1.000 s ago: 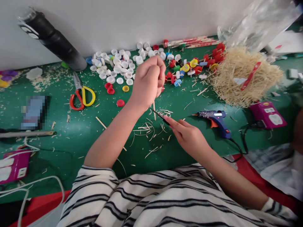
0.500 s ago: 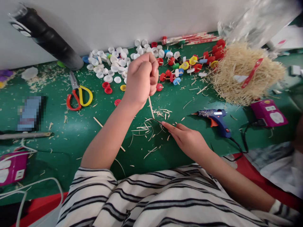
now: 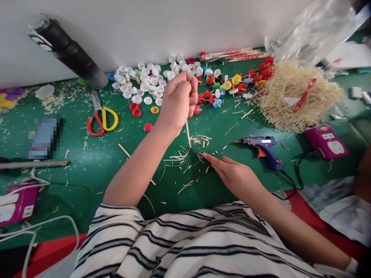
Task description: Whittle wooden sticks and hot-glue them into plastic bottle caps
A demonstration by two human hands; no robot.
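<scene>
My left hand (image 3: pixel 179 101) is closed in a fist around a thin wooden stick (image 3: pixel 188 131), whose lower end points down toward the table. Low on the right, my right hand (image 3: pixel 232 168) grips a small knife (image 3: pixel 198 153), its handle hidden in the fingers and its dark blade at the stick's lower end. Pale wood shavings (image 3: pixel 180 157) lie on the green table (image 3: pixel 116 200) just beneath. Another wooden stick (image 3: pixel 124 150) lies partly under my left forearm.
White bottle caps (image 3: pixel 147 100) and coloured caps with sticks (image 3: pixel 217 103) spread along the back. Scissors (image 3: pixel 100 116), a black bottle (image 3: pixel 69 50) and a phone (image 3: pixel 43 139) are leftward. Rightward are a blue glue gun (image 3: pixel 262 146), a wood-shred heap (image 3: pixel 307 100) and a purple box (image 3: pixel 326 143).
The view has shifted slightly, so most things appear a little moved. Both hands keep their grip, and the blade stays at the stick's lower end.
</scene>
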